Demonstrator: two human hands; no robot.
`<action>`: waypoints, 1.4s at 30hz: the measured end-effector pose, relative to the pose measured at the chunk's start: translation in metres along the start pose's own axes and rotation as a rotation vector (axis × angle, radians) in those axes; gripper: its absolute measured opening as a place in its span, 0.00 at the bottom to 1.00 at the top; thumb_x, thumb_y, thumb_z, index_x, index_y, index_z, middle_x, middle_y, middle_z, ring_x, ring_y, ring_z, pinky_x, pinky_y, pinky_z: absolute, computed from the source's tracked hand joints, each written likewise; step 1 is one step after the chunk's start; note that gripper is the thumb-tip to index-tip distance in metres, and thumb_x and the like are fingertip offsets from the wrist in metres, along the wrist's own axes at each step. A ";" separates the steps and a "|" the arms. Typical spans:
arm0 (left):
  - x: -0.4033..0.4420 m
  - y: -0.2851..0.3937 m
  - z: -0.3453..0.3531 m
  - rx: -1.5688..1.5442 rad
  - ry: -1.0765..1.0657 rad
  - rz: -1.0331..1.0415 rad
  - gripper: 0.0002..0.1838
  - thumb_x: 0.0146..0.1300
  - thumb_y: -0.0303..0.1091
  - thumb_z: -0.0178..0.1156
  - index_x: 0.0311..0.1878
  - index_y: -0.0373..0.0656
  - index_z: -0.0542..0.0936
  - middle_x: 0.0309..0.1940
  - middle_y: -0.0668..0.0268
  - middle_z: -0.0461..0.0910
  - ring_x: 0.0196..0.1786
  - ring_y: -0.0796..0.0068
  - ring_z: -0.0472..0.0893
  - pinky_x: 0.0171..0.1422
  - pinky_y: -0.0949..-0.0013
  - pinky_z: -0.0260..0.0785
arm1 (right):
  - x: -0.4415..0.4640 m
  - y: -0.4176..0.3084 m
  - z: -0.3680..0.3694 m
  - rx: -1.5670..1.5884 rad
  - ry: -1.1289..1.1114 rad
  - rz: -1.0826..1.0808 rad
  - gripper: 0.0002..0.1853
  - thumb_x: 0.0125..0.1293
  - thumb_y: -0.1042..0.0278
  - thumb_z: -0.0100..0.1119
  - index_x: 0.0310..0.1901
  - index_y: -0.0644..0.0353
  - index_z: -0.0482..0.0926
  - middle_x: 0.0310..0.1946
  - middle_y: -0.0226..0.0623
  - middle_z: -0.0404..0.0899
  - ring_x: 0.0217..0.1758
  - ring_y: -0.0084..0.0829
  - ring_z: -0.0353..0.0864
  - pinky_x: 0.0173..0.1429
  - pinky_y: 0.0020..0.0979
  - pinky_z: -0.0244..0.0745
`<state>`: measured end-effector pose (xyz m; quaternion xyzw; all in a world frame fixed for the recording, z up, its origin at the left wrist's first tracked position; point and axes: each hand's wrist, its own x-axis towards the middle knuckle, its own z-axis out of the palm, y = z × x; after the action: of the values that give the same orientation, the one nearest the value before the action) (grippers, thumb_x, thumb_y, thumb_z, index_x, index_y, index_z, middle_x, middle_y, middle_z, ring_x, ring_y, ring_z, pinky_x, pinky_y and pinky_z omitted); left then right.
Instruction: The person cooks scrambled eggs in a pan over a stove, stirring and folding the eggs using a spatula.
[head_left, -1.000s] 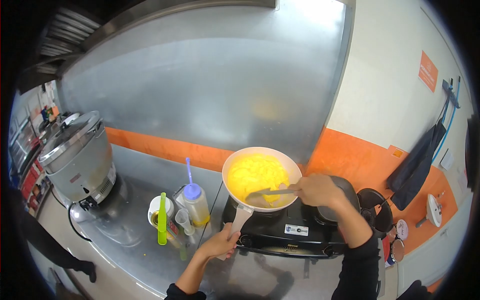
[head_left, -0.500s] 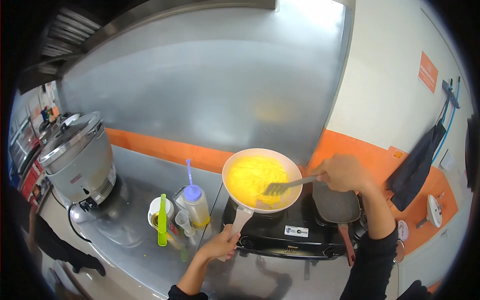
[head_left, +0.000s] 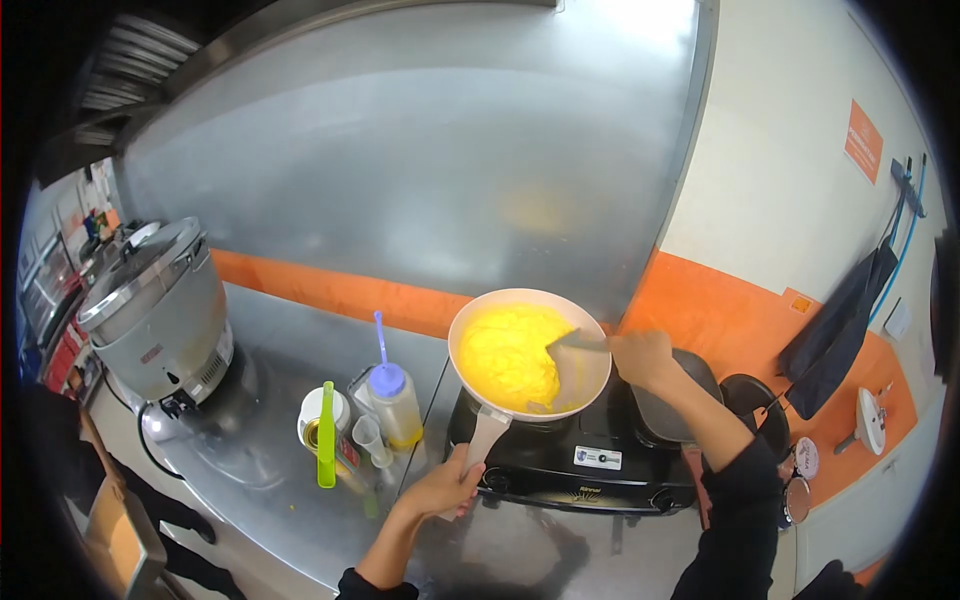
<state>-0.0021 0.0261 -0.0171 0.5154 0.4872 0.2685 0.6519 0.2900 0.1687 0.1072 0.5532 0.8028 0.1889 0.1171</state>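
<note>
pan handle held by left hand, spatula by right hand. soft-looking yellow food, beyond left hand, probably easily torn; pan handle best gripped firmly.

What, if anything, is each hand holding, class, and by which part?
The left hand grips the frying pan by its handle; the right hand holds the grey spatula by its outer end.

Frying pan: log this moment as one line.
frying pan over black stove | yellow food inside, bare patch at right | left hand grips pan handle | right hand holds gray spatula at food's edge
</note>
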 end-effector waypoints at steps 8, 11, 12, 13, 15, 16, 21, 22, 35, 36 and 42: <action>0.000 0.001 -0.001 0.063 -0.003 0.001 0.14 0.73 0.39 0.48 0.53 0.43 0.58 0.25 0.67 0.66 0.20 0.79 0.67 0.22 0.74 0.64 | 0.040 -0.002 -0.012 -0.132 0.470 -0.215 0.11 0.63 0.65 0.52 0.37 0.42 0.85 0.27 0.32 0.79 0.33 0.34 0.84 0.33 0.36 0.75; 0.001 0.000 -0.001 0.020 -0.004 -0.010 0.14 0.73 0.39 0.48 0.53 0.43 0.58 0.25 0.67 0.66 0.20 0.80 0.67 0.22 0.73 0.64 | 0.004 -0.005 -0.057 -0.118 0.328 -0.140 0.10 0.62 0.64 0.54 0.39 0.42 0.86 0.29 0.33 0.81 0.37 0.35 0.84 0.36 0.36 0.76; 0.001 0.000 0.000 0.017 -0.006 -0.010 0.14 0.73 0.39 0.48 0.53 0.43 0.58 0.25 0.67 0.66 0.20 0.80 0.67 0.22 0.73 0.64 | -0.009 -0.002 -0.072 -0.120 0.325 -0.141 0.10 0.62 0.64 0.54 0.39 0.42 0.86 0.29 0.33 0.81 0.37 0.35 0.84 0.36 0.36 0.76; 0.001 0.000 0.000 0.018 -0.001 -0.016 0.15 0.73 0.39 0.48 0.53 0.43 0.58 0.25 0.67 0.66 0.20 0.80 0.67 0.22 0.74 0.64 | -0.022 0.004 -0.089 -0.071 0.198 -0.108 0.10 0.61 0.65 0.55 0.40 0.42 0.85 0.30 0.34 0.82 0.37 0.36 0.84 0.37 0.36 0.76; 0.001 0.000 0.000 0.017 0.001 -0.022 0.15 0.73 0.39 0.48 0.53 0.43 0.58 0.25 0.68 0.66 0.20 0.80 0.66 0.22 0.74 0.64 | -0.039 0.014 -0.111 -0.023 0.069 -0.075 0.11 0.60 0.65 0.56 0.42 0.42 0.85 0.31 0.35 0.83 0.37 0.37 0.84 0.38 0.36 0.76; 0.002 0.000 0.000 0.011 0.006 -0.026 0.15 0.73 0.39 0.48 0.53 0.43 0.58 0.25 0.67 0.66 0.20 0.80 0.66 0.22 0.74 0.64 | -0.046 0.020 -0.118 0.069 -0.068 -0.090 0.11 0.59 0.66 0.57 0.42 0.43 0.85 0.32 0.37 0.83 0.38 0.38 0.84 0.39 0.36 0.76; 0.001 0.000 0.000 -0.031 -0.011 -0.031 0.15 0.73 0.39 0.48 0.53 0.43 0.58 0.25 0.67 0.66 0.21 0.80 0.66 0.22 0.74 0.63 | -0.049 0.008 -0.080 0.273 -0.229 -0.283 0.17 0.58 0.69 0.55 0.50 0.42 0.81 0.31 0.40 0.82 0.37 0.42 0.81 0.40 0.43 0.73; 0.001 -0.001 -0.001 -0.018 -0.018 -0.014 0.14 0.73 0.39 0.48 0.53 0.43 0.58 0.25 0.67 0.66 0.21 0.80 0.66 0.22 0.74 0.63 | -0.045 -0.006 -0.066 0.267 -0.229 -0.280 0.17 0.58 0.70 0.55 0.50 0.44 0.81 0.32 0.41 0.82 0.38 0.42 0.82 0.42 0.44 0.74; 0.004 -0.003 -0.002 0.040 0.011 -0.019 0.16 0.73 0.40 0.48 0.55 0.44 0.59 0.26 0.67 0.66 0.20 0.80 0.66 0.22 0.73 0.65 | -0.047 0.006 -0.075 0.421 0.012 -0.017 0.11 0.59 0.67 0.54 0.41 0.55 0.81 0.36 0.40 0.82 0.43 0.44 0.82 0.46 0.46 0.75; 0.004 -0.003 -0.001 0.027 0.012 -0.031 0.16 0.73 0.40 0.48 0.55 0.44 0.59 0.26 0.67 0.66 0.20 0.80 0.67 0.22 0.73 0.65 | -0.062 0.006 -0.091 0.418 0.007 -0.014 0.11 0.59 0.67 0.54 0.41 0.55 0.81 0.36 0.40 0.82 0.43 0.44 0.82 0.46 0.46 0.75; 0.002 -0.001 -0.003 0.034 -0.019 -0.005 0.16 0.72 0.40 0.48 0.52 0.40 0.57 0.27 0.63 0.68 0.21 0.77 0.69 0.22 0.72 0.67 | -0.072 -0.046 -0.062 0.425 -0.101 -0.358 0.17 0.63 0.68 0.53 0.53 0.54 0.77 0.31 0.49 0.80 0.38 0.50 0.81 0.43 0.46 0.74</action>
<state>-0.0041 0.0290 -0.0186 0.5276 0.4868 0.2535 0.6484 0.2527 0.0761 0.1414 0.4236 0.9025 -0.0350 0.0700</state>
